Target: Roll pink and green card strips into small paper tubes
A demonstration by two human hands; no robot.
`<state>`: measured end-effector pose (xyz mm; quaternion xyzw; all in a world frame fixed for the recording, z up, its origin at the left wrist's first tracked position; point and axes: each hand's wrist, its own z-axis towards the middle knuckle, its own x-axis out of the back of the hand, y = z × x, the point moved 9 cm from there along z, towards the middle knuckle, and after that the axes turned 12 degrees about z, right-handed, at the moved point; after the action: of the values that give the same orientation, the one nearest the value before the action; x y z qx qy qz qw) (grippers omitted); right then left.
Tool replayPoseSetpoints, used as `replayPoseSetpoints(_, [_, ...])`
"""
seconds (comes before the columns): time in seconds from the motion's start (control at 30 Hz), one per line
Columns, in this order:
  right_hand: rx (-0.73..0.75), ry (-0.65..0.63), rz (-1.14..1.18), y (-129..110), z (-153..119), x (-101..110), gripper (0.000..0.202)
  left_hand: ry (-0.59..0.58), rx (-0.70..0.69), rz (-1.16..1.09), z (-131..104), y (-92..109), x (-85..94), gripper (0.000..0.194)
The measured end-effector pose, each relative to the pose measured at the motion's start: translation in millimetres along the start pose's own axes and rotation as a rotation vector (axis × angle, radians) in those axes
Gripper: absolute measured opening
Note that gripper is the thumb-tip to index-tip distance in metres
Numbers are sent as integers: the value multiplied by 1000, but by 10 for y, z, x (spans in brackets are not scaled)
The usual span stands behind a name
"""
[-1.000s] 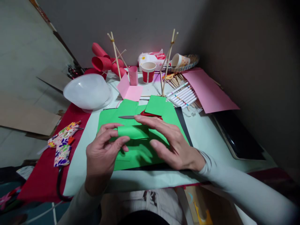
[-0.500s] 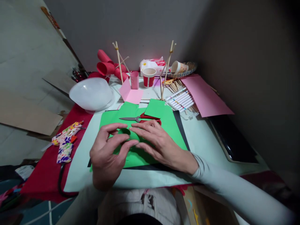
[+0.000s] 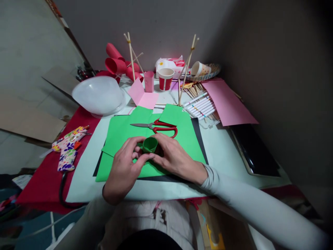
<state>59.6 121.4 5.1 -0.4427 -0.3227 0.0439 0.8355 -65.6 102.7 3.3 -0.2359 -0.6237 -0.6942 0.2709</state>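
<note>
Between my two hands is a short green paper tube (image 3: 150,145), its round opening tilted up toward me. My left hand (image 3: 127,162) grips its left side with thumb and fingers. On its right side, my right hand (image 3: 175,156) closes round it, fingertips behind and thumb in front. Beneath them lie green paper sheets (image 3: 114,132), on top of a black sheet (image 3: 199,139). Just beyond my fingers, red-handled scissors (image 3: 153,125) rest on the green paper, blades pointing left. A small green piece (image 3: 170,114) lies behind the scissors' handles.
At left are a floral-patterned glue gun (image 3: 69,149) and a translucent white bowl (image 3: 97,95). Stick frames (image 3: 188,66), red paper rolls (image 3: 116,65) and a paper cup (image 3: 165,80) stand behind. Right are markers (image 3: 201,106), pink paper (image 3: 230,102) and a black flat object (image 3: 253,151).
The green tube has turned from lying sideways to having its opening face up. My right fingers have wrapped closer round it, and more of the scissors shows.
</note>
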Motion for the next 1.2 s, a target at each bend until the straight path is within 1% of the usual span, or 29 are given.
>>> replayPoseSetpoints(0.03, [1, 7, -13, -2, -7, -7, 21, -5, 11, 37, -4, -7, 5, 20])
replayPoseSetpoints(0.1, [-6, 23, -17, -4, -19, -13, 28, 8, -3, 107, -8, 17, 28, 12])
replayPoseSetpoints(0.13, [-12, 28, -10, -6, -24, -15, 36, 25, -18, 133, -9, 36, 42, 12])
replayPoseSetpoints(0.23, [1, 13, 6, -59, -43, -22, 59, 66, -66, 177, -14, 88, 59, 21])
replayPoseSetpoints(0.3, [34, -26, -4, -130, -66, -33, 67, 88, -90, 195, -19, 102, 52, 22])
replayPoseSetpoints(0.4, [68, -48, -32, -229, -108, -5, 62, 110, -128, 220, -28, 109, 28, 12])
replayPoseSetpoints(0.5, [102, -19, -76, -333, -119, 59, 56, 108, -179, 255, -42, 121, -6, 4])
replayPoseSetpoints(0.57, [151, 7, -145, -420, -99, 93, 47, 111, -215, 285, -55, 137, -18, 10])
replayPoseSetpoints(0.63, [184, 28, -255, -482, -64, 104, 32, 120, -239, 305, -69, 157, -21, 17])
replayPoseSetpoints(0.73, [153, 18, -376, -458, -6, 61, 14, 117, -244, 279, -76, 174, -38, 17])
replayPoseSetpoints(0.8, [127, 15, -387, -416, 14, 32, 12, 108, -224, 238, -68, 168, -55, 16])
replayPoseSetpoints(0.9, [120, 14, -352, -397, 29, 40, 13, 105, -202, 198, -56, 147, -51, 22])
replayPoseSetpoints(0.97, [137, 32, -299, -441, 41, 128, 9, 95, -148, 66, -51, 77, -10, 27])
replayPoseSetpoints(1.03, [127, 82, -229, -502, 54, 288, 5, 72, -11, -183, -55, -75, 34, 33])
replayPoseSetpoints(1.1, [78, 149, -162, -557, 56, 464, 6, 32, 150, -435, -88, -222, 27, 32])
replayPoseSetpoints(1.13, [49, 179, -134, -583, 52, 532, 8, 10, 197, -525, -107, -250, 11, 30])
replayPoseSetpoints(1.2, [23, 231, -91, -661, 39, 613, 10, -74, 247, -693, -143, -227, -74, 30])
